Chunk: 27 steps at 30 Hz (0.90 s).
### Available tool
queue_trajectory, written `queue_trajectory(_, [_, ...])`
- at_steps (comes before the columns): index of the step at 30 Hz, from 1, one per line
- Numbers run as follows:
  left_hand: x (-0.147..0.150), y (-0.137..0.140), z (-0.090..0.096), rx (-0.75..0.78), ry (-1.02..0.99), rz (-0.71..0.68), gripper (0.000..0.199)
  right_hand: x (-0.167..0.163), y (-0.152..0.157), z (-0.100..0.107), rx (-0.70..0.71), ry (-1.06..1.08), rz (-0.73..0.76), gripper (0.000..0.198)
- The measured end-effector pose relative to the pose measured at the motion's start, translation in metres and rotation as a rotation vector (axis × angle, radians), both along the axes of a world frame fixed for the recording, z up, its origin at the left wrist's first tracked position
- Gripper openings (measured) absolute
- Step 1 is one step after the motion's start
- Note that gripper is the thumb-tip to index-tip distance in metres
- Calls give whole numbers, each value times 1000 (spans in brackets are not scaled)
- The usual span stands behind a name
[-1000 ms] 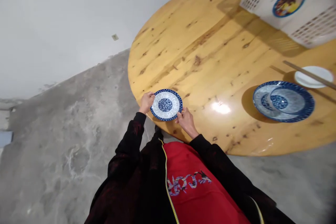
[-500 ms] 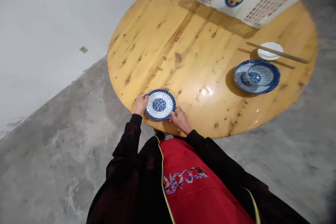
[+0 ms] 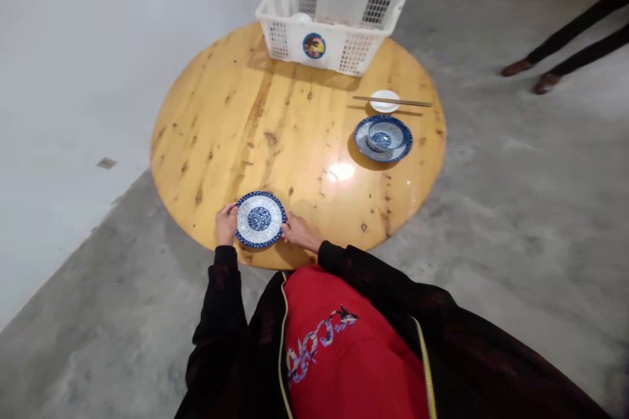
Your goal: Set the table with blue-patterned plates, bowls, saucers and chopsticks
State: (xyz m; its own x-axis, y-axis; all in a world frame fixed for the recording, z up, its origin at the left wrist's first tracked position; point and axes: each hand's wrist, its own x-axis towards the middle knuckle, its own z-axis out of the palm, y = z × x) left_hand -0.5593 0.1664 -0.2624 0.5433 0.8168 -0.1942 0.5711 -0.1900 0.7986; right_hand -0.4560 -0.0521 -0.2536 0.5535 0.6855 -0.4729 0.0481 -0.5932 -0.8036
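A blue-and-white plate (image 3: 259,218) lies at the near edge of the round wooden table (image 3: 216,124), between my two hands. The fingers of my left hand (image 3: 227,224) are closed on its left rim. At the right rim, my right hand (image 3: 297,232) pinches the plate. Farther right on the table, a patterned bowl (image 3: 386,136) stands on a second blue-and-white plate (image 3: 361,137). Behind these is a small white dish (image 3: 384,95) with a pair of chopsticks (image 3: 411,103) laid across it.
A white plastic basket (image 3: 339,46) with a round sticker stands at the table's far side, with a white piece of tableware (image 3: 301,17) inside. A wall (image 3: 73,78) rises on the left. Another person's legs (image 3: 574,33) show at the upper right.
My view has shifted, so more of the basket, the floor and another person's legs show. Both hands keep hold of the plate, which stays at the near table edge.
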Motion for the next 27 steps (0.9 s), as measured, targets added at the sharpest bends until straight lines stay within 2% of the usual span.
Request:
queue_trajectory(3, [-1, -1, 4, 15, 38, -1, 28, -2, 4, -4, 16, 29, 6, 9])
queue_trajectory(9, [-3, 7, -5, 55, 52, 7, 27, -8, 14, -14, 32, 78, -28, 11])
queue_trajectory(13, [-6, 5, -6, 46, 26, -13, 28, -9, 13, -14, 44, 114, -69, 10])
queue_trajectory(17, [-20, 0, -6, 33, 31, -6, 30, -9, 6, -14, 51, 156, -86, 1])
queue_trajectory(22, [-40, -7, -12, 24, 94, -8, 28, -9, 2, -14, 102, 191, -136, 7])
queue_trajectory(27, [-42, -6, -11, 48, 137, -17, 22, -13, 7, -10, 107, 125, -146, 8])
